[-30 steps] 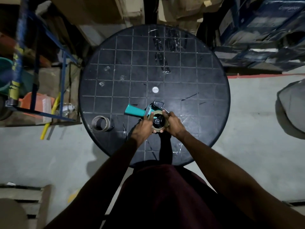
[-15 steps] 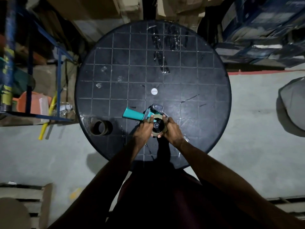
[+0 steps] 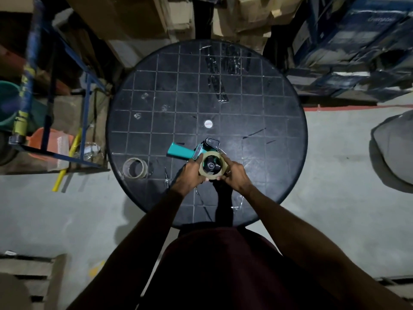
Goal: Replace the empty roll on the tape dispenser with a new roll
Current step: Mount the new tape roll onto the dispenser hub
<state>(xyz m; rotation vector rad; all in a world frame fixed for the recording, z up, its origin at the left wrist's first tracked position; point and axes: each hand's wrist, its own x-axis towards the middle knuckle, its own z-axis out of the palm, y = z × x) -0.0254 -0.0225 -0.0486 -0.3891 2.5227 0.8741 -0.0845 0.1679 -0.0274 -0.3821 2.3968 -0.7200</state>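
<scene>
My left hand [image 3: 189, 173] and right hand [image 3: 234, 175] grip the tape roll [image 3: 211, 166] on the teal dispenser [image 3: 185, 151]. An empty roll [image 3: 134, 168] lies left on the bench [image 3: 268, 121].

Dim room, grey concrete floor [image 3: 335, 166]. Round black gridded table [image 3: 257, 101] at centre. Blue metal rack [image 3: 86, 90] off its left edge, cardboard boxes [image 3: 125, 16] behind, blue-wrapped stacks [image 3: 357, 52] at upper right.
</scene>
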